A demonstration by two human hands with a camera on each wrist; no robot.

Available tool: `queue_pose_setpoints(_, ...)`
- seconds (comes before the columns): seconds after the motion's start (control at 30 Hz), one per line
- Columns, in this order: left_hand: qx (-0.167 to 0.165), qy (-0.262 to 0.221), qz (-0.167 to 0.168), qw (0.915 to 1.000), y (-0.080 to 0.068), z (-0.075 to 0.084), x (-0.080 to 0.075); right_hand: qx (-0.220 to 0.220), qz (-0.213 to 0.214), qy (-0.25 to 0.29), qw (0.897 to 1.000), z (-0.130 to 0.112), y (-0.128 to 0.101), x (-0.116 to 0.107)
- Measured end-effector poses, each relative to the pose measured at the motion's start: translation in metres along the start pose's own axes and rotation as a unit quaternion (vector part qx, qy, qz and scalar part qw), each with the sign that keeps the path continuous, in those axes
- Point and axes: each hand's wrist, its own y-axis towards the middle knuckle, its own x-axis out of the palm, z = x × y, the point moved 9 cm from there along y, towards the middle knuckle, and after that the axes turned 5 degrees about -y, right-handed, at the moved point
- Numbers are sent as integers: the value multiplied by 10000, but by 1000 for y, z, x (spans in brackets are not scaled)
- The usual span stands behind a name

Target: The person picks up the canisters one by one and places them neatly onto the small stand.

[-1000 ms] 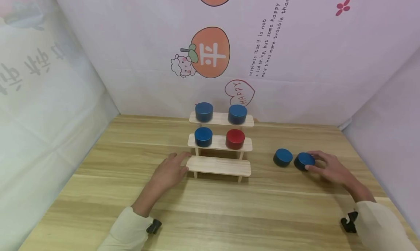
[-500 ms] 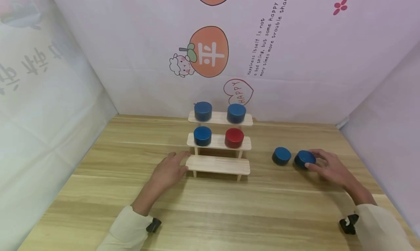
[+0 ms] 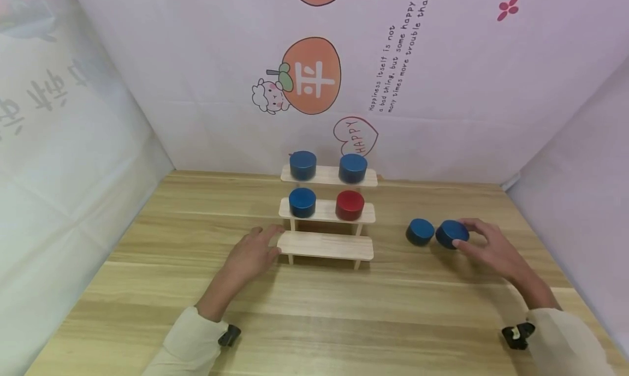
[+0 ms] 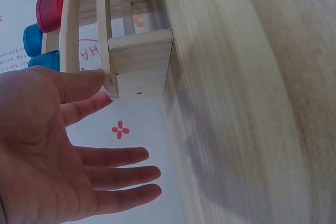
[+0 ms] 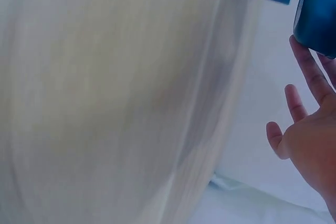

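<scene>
My right hand (image 3: 493, 250) pinches a blue round block (image 3: 452, 234) between thumb and fingers. In the right wrist view this block (image 5: 317, 19) hangs tilted off the tabletop. Just left of it a second blue round block (image 3: 420, 231) rests on the table. My left hand (image 3: 251, 254) holds the left end of the lowest step of a three-step wooden stand (image 3: 326, 246), thumb in front and index finger behind. Its other fingers stretch out straight in the left wrist view. A red round block (image 3: 350, 205) and a blue one (image 3: 302, 202) sit on the middle step.
Two more blue round blocks, one left (image 3: 302, 165) and one right (image 3: 352, 168), stand on the top step. The lowest step bears nothing. Printed cloth (image 3: 221, 92) hangs behind the wooden table (image 3: 314, 321) and along both sides.
My right hand has raised its blue block off the table, tilted it and brought it slightly left. The left hand keeps its place at the stand. The head view has shifted slightly.
</scene>
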Motion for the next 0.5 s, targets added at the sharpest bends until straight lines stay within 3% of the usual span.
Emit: queue_pose_setpoints(0.5, -43, 15, 22, 10000, 1, -2, 2, -363, 294, 33, 9989, -46, 5, 7)
